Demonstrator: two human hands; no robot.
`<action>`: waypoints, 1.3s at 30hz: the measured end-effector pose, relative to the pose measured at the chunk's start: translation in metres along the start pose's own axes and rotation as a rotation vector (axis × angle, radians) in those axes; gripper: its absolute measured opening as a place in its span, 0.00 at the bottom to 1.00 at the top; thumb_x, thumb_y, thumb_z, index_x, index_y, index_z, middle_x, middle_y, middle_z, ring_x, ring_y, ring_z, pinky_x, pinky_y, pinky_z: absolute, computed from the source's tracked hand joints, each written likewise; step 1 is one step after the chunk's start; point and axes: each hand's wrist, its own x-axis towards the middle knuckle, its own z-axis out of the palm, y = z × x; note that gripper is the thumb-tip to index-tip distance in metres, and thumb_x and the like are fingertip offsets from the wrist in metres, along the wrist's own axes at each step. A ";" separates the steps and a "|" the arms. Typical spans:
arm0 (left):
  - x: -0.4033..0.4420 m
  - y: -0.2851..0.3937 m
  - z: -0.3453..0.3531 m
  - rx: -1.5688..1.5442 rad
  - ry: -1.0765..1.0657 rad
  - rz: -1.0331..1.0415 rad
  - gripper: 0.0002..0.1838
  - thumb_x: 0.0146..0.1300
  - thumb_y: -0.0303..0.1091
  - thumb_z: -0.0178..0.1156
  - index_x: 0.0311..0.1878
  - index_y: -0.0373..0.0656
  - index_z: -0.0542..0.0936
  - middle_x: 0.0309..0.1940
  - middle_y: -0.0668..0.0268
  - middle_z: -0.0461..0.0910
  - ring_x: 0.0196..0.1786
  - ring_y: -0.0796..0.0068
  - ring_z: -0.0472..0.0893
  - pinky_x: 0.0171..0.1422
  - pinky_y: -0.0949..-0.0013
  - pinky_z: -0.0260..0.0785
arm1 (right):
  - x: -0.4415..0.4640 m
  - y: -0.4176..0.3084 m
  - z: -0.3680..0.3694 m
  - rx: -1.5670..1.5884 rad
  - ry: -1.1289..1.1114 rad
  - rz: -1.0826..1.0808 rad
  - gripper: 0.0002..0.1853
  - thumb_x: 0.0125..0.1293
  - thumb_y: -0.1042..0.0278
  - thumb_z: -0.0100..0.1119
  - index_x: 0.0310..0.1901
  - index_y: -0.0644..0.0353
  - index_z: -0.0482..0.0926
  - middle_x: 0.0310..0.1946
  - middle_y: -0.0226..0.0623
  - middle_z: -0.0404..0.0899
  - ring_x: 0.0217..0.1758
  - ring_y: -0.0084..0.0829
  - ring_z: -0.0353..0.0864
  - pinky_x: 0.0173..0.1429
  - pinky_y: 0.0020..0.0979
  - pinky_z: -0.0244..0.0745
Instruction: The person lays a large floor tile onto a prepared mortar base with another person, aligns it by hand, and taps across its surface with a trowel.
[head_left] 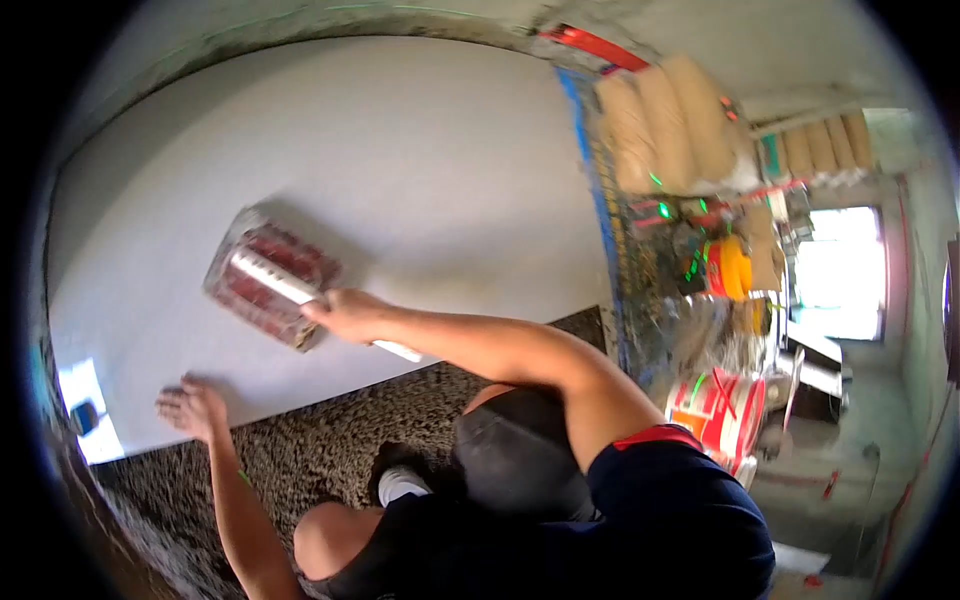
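Note:
My right hand [348,314] is closed round the long pale handle of a flat, paddle-like tool [275,270]. Its wide rectangular head looks reddish with a greyish rim, blurred by motion. That head is over a large smooth, light grey slab [430,150]; I cannot tell whether it touches the surface. My left hand [195,407] rests with spread fingers near the slab's lower-left edge, holding nothing. Dark, rough, crumbly bedding [290,455] shows along the near side of the slab, under my knees and foot.
To the right stand large tan sacks [665,125], a yellow-and-red bucket [732,268] and a red-and-white bucket [718,412]. A blue strip [597,200] runs along the slab's right edge. Beyond the far edge lies a red bar-shaped object [597,47]. Bright light comes through a window [845,270].

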 end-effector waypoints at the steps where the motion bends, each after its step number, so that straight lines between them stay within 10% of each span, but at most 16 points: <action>1: 0.007 -0.008 0.014 -0.004 0.067 -0.013 0.40 0.72 0.59 0.18 0.74 0.35 0.37 0.76 0.47 0.31 0.78 0.49 0.34 0.80 0.54 0.28 | 0.002 0.007 -0.001 0.022 0.060 -0.053 0.28 0.75 0.45 0.36 0.38 0.65 0.74 0.15 0.28 0.68 0.12 0.21 0.65 0.12 0.28 0.62; 13: 0.018 -0.028 0.044 -0.157 0.243 0.043 0.42 0.71 0.61 0.24 0.74 0.33 0.44 0.75 0.43 0.41 0.77 0.47 0.44 0.79 0.52 0.37 | -0.185 0.052 -0.045 0.061 0.501 -0.344 0.25 0.74 0.46 0.41 0.39 0.66 0.74 0.15 0.45 0.74 0.17 0.46 0.76 0.26 0.45 0.70; 17: 0.005 -0.013 0.033 -0.179 0.234 0.054 0.42 0.71 0.61 0.23 0.74 0.33 0.46 0.75 0.44 0.43 0.77 0.47 0.45 0.79 0.52 0.37 | -0.091 0.133 -0.034 0.185 0.350 0.150 0.30 0.75 0.44 0.36 0.25 0.64 0.72 0.16 0.46 0.74 0.19 0.47 0.75 0.29 0.46 0.73; 28: 0.026 -0.036 0.040 -0.086 0.300 0.165 0.35 0.71 0.57 0.31 0.60 0.30 0.66 0.58 0.43 0.68 0.64 0.47 0.67 0.69 0.50 0.59 | -0.202 0.148 -0.041 0.123 0.666 0.102 0.23 0.73 0.49 0.42 0.41 0.64 0.74 0.19 0.46 0.76 0.23 0.48 0.79 0.30 0.47 0.71; 31: 0.037 -0.033 0.048 0.025 0.358 0.193 0.33 0.71 0.56 0.32 0.55 0.31 0.68 0.53 0.44 0.70 0.59 0.48 0.71 0.64 0.49 0.64 | -0.132 0.166 -0.071 0.297 0.559 0.214 0.32 0.74 0.42 0.33 0.26 0.64 0.73 0.16 0.45 0.73 0.22 0.46 0.77 0.30 0.47 0.73; 35: 0.021 -0.018 0.006 0.220 -0.019 0.327 0.37 0.71 0.61 0.31 0.65 0.35 0.62 0.60 0.43 0.66 0.64 0.46 0.68 0.66 0.45 0.60 | -0.036 0.156 -0.124 0.273 0.583 0.186 0.35 0.75 0.42 0.29 0.24 0.64 0.76 0.21 0.48 0.77 0.27 0.47 0.79 0.38 0.46 0.75; 39: -0.045 0.027 -0.015 0.308 -0.130 0.659 0.44 0.69 0.66 0.32 0.75 0.39 0.41 0.76 0.47 0.38 0.78 0.51 0.42 0.78 0.45 0.32 | -0.012 0.166 -0.113 0.180 0.651 0.084 0.35 0.75 0.43 0.27 0.30 0.66 0.76 0.21 0.47 0.77 0.26 0.44 0.81 0.36 0.46 0.77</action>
